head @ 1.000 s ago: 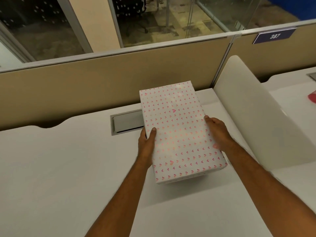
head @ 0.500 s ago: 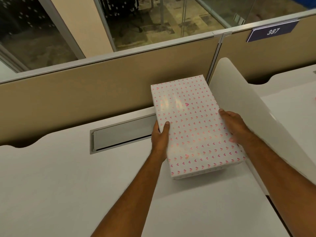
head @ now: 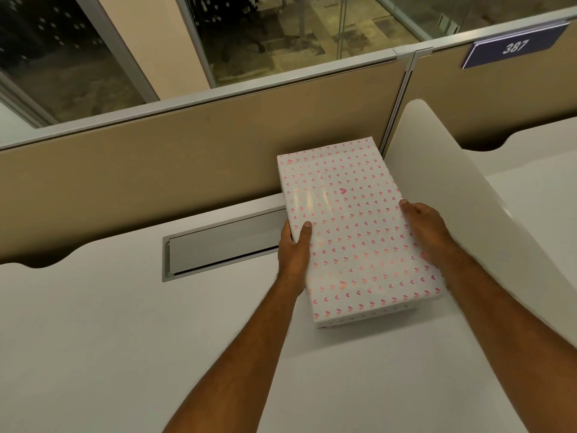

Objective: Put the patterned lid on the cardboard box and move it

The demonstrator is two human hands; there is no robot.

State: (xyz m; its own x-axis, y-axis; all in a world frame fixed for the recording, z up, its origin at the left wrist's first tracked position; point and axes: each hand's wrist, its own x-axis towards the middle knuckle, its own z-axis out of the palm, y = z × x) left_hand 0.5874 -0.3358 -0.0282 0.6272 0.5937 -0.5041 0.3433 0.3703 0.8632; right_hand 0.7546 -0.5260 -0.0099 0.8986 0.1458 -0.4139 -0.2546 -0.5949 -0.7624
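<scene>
A white lid with small pink hearts (head: 352, 226) covers the cardboard box, which is hidden beneath it. The lidded box lies lengthwise at the back right of the white desk (head: 109, 339), its far end close to the beige partition. My left hand (head: 295, 248) grips its left long side with the thumb on top. My right hand (head: 426, 231) grips the right long side, fingers wrapped over the edge.
A grey cable-tray flap (head: 223, 245) is set into the desk just left of the box. A beige partition (head: 187, 157) runs along the back. A white curved divider (head: 462, 195) stands right beside the box. A sign reading 387 (head: 512, 46) hangs on the far panel.
The box, held in both hands, has shifted right and toward the back, off the cable flap and up next to the white divider.
</scene>
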